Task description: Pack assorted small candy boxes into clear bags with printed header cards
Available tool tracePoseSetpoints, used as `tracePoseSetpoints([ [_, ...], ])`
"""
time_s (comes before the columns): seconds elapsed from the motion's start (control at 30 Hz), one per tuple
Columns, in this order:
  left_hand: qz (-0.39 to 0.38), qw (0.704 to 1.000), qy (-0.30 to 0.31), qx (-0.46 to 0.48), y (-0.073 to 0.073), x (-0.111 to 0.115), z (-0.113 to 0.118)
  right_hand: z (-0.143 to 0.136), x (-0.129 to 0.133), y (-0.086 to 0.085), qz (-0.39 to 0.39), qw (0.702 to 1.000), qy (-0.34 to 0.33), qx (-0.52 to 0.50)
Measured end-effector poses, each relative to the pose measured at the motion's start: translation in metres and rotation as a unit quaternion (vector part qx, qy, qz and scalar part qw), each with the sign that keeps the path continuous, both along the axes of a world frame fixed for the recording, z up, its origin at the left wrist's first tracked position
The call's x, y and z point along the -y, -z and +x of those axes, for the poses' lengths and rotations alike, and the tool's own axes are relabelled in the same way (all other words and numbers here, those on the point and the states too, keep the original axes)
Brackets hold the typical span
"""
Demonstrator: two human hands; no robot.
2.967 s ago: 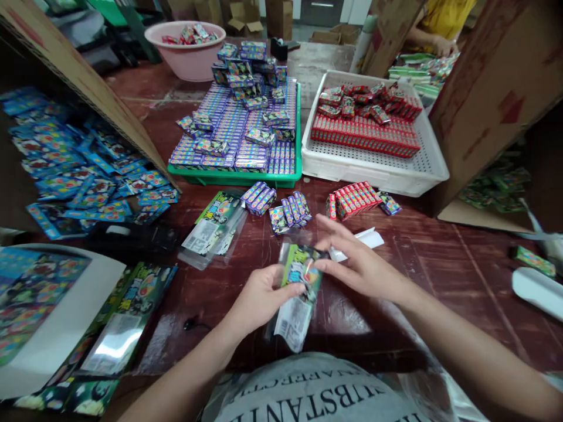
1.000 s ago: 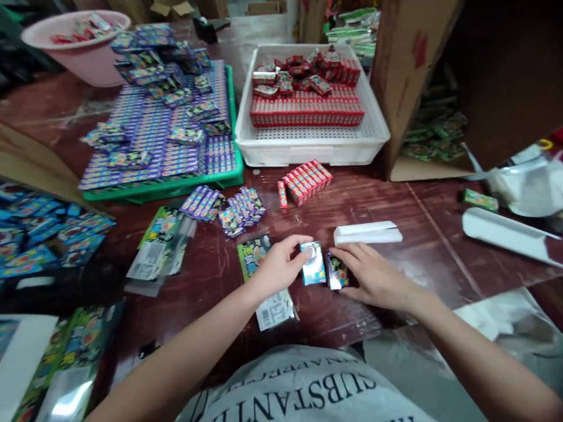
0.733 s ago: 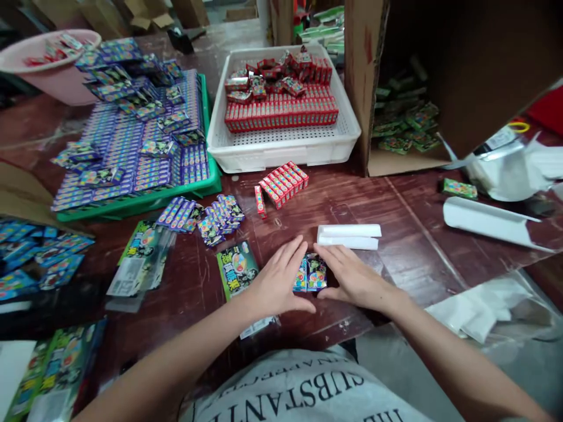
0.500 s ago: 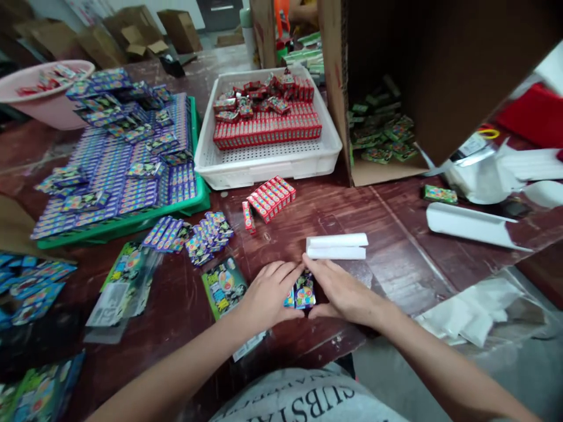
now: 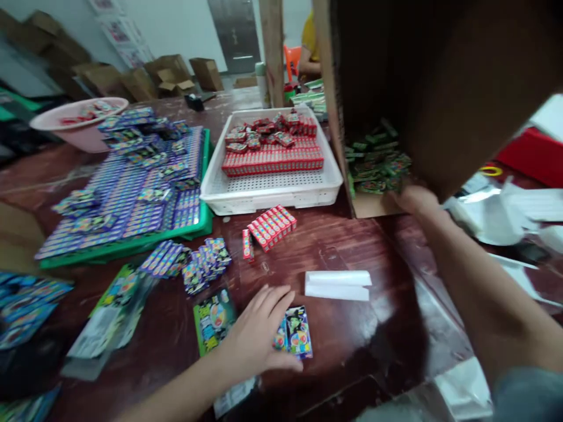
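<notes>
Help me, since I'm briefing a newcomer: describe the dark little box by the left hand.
On the dark red table, find the folded white sheet in front of the white tray. Just nearer and left of that, by the left hand, lies the dark little box. Unlike the blue box beside it, which the hand partly covers, its printed face lies mostly in view.

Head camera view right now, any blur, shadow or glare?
In the head view, the right hand looks soft and dim by the shadowed carton; also in the head view, blue packets at the left edge look smeared, and the dark table shows pale sheen.
</notes>
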State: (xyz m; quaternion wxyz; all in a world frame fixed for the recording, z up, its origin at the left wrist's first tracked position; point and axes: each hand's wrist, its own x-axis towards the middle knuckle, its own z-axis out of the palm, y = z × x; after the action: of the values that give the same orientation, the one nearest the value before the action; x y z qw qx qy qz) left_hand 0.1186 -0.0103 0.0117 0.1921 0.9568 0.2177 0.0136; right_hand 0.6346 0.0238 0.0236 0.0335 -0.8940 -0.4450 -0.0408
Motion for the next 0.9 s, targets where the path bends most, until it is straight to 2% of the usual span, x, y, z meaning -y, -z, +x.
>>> tracePoseSetpoints([
  [0.07, 0.060, 0.998, -0.033, 0.012, -0.015, -0.021, 0.010, -0.007, 0.004, 0.002, -0.023, 0.999, 0.018, -0.014],
  [0.13, 0.124, 0.988, -0.093, -0.002, -0.028, -0.046, 0.021, -0.016, 0.020, 0.004, -0.045, 0.999, 0.025, -0.013],
  [0.2, 0.182, 0.969, -0.161, -0.031, -0.037, -0.072, 0.029, -0.030, 0.051, 0.006, -0.052, 0.999, -0.008, -0.009],
  [0.27, 0.216, 0.950, -0.216, -0.060, -0.040, -0.093, 0.031, -0.052, 0.091, 0.007, -0.008, 0.995, -0.085, -0.049],
  [0.33, 0.201, 0.950, -0.220, -0.092, -0.040, -0.110, 0.027, -0.085, 0.137, 0.008, 0.038, 0.976, -0.173, -0.131],
  [0.37, 0.181, 0.955, -0.207, -0.108, -0.040, -0.116, 0.023, -0.106, 0.158, 0.007, 0.043, 0.966, -0.192, -0.166],
  [0.47, 0.148, 0.961, -0.192, -0.135, -0.040, -0.124, 0.012, -0.168, 0.208, 0.003, 0.046, 0.962, -0.173, -0.206],
  [0.57, 0.168, 0.952, -0.249, -0.064, -0.047, -0.109, 0.009, -0.211, 0.235, 0.004, 0.041, 0.973, -0.141, -0.178],
  [0.63, 0.138, 0.962, -0.233, 0.033, -0.054, -0.085, 0.013, -0.222, 0.245, 0.006, -0.010, 0.976, -0.138, -0.167],
  [0.7, 0.057, 0.981, -0.150, 0.106, -0.058, -0.051, 0.021, -0.219, 0.253, 0.007, -0.070, 0.970, -0.159, -0.171],
  [0.77, -0.015, 0.993, -0.046, 0.108, -0.057, -0.014, 0.034, -0.209, 0.256, 0.005, -0.100, 0.961, -0.196, -0.169],
  [0.83, -0.024, 0.998, 0.032, 0.049, -0.052, 0.020, 0.052, -0.199, 0.253, 0.002, -0.109, 0.946, -0.252, -0.171],
  [0.9, 0.010, 0.997, 0.075, -0.019, -0.044, 0.044, 0.071, -0.193, 0.245, 0.000, -0.110, 0.926, -0.313, -0.181],
])
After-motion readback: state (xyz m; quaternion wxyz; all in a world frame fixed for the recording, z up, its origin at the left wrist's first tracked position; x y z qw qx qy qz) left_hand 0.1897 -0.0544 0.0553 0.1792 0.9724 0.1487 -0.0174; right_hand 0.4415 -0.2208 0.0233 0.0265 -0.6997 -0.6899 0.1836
